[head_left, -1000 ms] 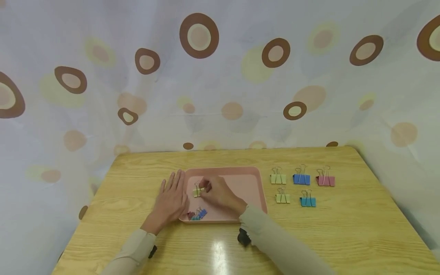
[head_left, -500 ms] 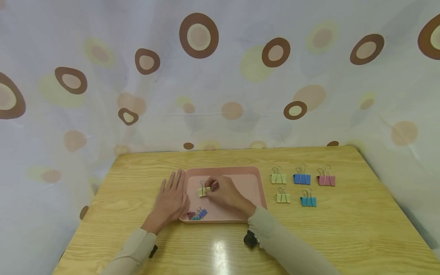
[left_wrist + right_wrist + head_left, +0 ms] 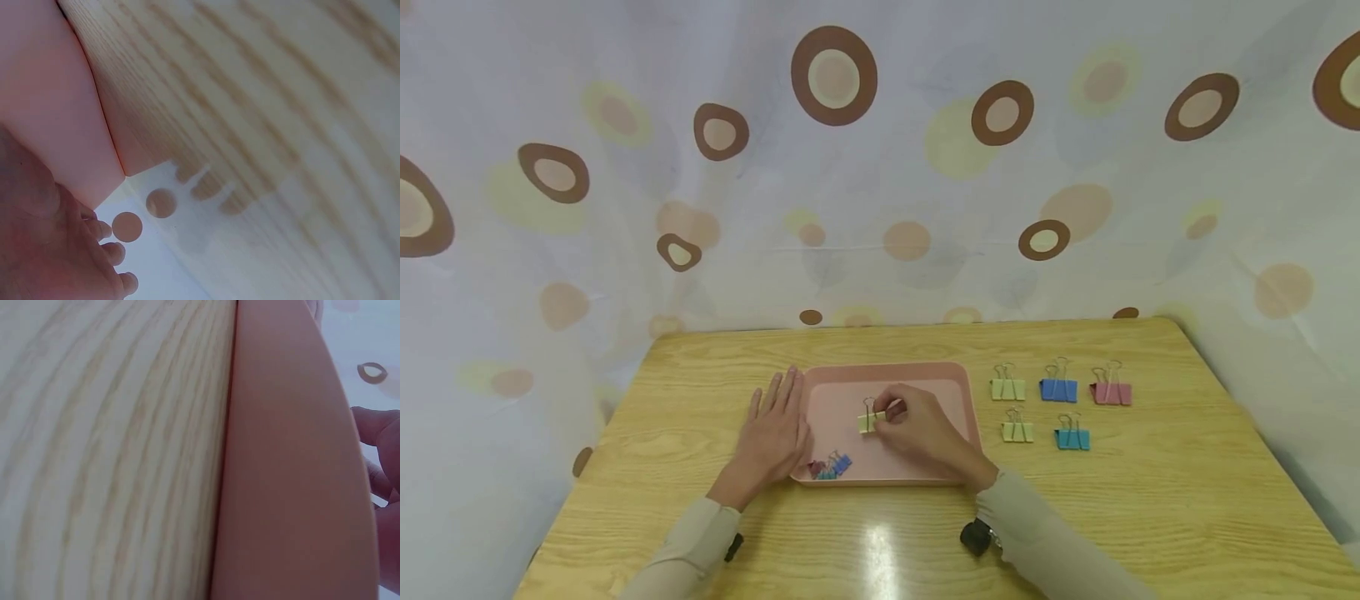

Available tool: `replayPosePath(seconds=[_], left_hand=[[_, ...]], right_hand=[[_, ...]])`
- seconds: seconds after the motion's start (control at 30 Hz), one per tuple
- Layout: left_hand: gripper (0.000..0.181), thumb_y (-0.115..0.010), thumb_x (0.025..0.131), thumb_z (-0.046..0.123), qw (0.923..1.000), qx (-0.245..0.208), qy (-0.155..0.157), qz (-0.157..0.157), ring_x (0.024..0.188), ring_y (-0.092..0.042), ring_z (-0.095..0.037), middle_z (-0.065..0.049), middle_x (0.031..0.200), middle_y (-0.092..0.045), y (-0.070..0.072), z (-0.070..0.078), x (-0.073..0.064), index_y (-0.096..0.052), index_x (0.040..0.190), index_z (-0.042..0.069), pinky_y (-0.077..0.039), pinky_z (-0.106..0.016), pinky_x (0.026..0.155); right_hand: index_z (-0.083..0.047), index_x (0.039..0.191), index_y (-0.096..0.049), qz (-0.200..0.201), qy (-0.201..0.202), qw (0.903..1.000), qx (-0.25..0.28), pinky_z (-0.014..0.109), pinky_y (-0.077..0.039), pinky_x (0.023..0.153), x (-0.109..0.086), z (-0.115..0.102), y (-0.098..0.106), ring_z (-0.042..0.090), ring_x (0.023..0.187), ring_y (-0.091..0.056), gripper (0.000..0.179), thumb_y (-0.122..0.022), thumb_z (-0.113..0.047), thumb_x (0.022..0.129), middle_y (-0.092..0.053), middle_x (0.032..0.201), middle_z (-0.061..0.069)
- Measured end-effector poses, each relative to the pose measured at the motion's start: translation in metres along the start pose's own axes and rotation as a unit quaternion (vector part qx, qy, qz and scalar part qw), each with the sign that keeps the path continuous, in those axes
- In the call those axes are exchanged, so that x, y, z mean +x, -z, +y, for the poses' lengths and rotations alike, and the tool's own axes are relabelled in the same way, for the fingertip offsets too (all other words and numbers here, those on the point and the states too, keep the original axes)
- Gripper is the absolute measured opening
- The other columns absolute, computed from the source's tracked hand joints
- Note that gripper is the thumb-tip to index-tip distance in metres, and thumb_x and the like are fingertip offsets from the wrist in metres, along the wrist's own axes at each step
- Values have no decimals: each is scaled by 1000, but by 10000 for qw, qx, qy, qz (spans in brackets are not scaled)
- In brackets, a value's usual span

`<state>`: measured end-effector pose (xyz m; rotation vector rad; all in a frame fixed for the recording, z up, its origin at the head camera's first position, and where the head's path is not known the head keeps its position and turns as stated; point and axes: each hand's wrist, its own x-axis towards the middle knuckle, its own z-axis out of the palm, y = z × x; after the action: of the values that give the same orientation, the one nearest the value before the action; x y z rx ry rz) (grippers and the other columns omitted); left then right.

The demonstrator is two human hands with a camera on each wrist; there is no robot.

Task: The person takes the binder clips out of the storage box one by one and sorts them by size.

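Note:
Over the middle of the pink tray (image 3: 835, 398), my right hand (image 3: 925, 429) pinches a light-yellow binder clip (image 3: 868, 422) between thumb and fingers, its wire handles pointing up. My left hand (image 3: 772, 437) lies with straight fingers along the tray's left side, touching its rim. In the left wrist view the left hand (image 3: 50, 231) is beside the tray's pink wall (image 3: 56, 94). The right wrist view has only part of the right hand (image 3: 384, 462) behind the tray wall (image 3: 294, 462); the clip is hidden there. A small blue clip (image 3: 842, 464), a teal clip (image 3: 827, 475) and a dark red clip (image 3: 816, 469) lie in the tray's near left corner.
Right of the tray, two rows of binder clips stand on the wooden table (image 3: 1150, 500). At the back are a yellow clip (image 3: 1007, 389), a blue clip (image 3: 1058, 390) and a pink clip (image 3: 1111, 393). In front are a yellow clip (image 3: 1017, 432) and a teal clip (image 3: 1072, 439).
My right hand has moved to the right across the tray, carrying the yellow binder clip from the tray's left part to near its middle. The left hand has stayed still.

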<state>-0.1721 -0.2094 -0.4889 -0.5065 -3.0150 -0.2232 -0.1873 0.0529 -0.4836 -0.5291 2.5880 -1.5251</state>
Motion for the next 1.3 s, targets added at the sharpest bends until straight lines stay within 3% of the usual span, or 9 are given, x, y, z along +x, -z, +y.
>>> replayPosePath(seconds=[0.47, 0.9, 1.3], left_hand=[[61, -34, 108, 22, 9999, 33, 4, -101, 155, -17, -40, -21, 168, -18, -2, -1, 0, -18, 161, -5, -16, -60, 122], [61, -34, 108, 21, 9999, -99, 12, -40, 154, -17, -41, -21, 169, -17, 0, -2, 0, -19, 161, -5, -15, -60, 122], [61, -35, 108, 21, 10000, -25, 2, -15, 154, -18, -40, -21, 168, -18, 0, -1, -1, -19, 161, -5, -17, -60, 122]], right_hand=[[-2, 99, -70, 219, 242, 9976, 616, 34, -60, 83, -31, -1, 36, 24, 91, -69, 15, -76, 3, 86, -69, 100, 8], [-6, 101, -70, 525, 433, 9967, 453, 32, -60, 81, -67, -6, 66, 23, 92, -71, 20, -79, 3, 86, -72, 102, 6], [-5, 108, -71, 829, 491, 9950, 252, 27, -60, 77, -105, 16, 95, 17, 93, -70, 26, -78, 7, 86, -70, 105, 5]])
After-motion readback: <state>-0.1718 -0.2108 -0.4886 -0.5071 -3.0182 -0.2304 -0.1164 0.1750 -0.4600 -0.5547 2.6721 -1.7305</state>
